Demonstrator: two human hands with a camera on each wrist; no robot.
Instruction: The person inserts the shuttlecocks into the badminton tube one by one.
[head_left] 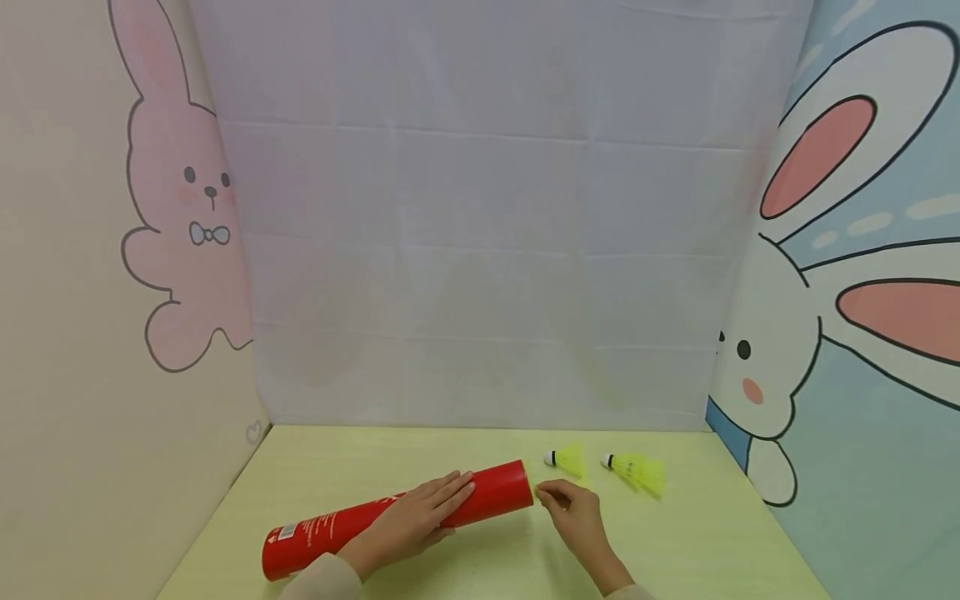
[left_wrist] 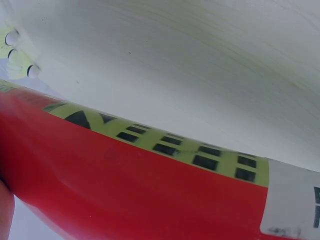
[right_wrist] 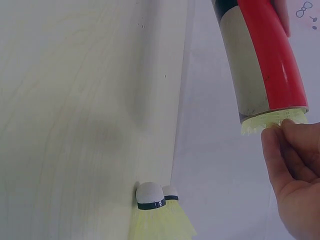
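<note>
Under our left hand [head_left: 416, 521] slants the red tube [head_left: 495, 492], our fingers laid over it in a hold, its mouth facing our right hand [head_left: 579, 512]. At that mouth our right thumb and fingertips pinch the yellow skirt of a shuttlecock [right_wrist: 254, 124]; its cork is hidden, inside the tube as we judge. Whichever way it should slide, we do best to keep it in line with the tube, pinch lightly so the skirt doesn't crumple, and hold the tube steady without squeezing.

Just beyond our right hand, on the table [head_left: 720, 533], lie a loose shuttlecock [head_left: 570, 459] and, a little farther right, a cluster of yellow skirts [head_left: 641, 473] that overlap, so we can't count them surely. Nothing stands between our hands and the mouth, but those loose ones could get knocked by our right knuckles. Well past both hands hangs a white sheet [head_left: 480, 250], out of the way.
</note>
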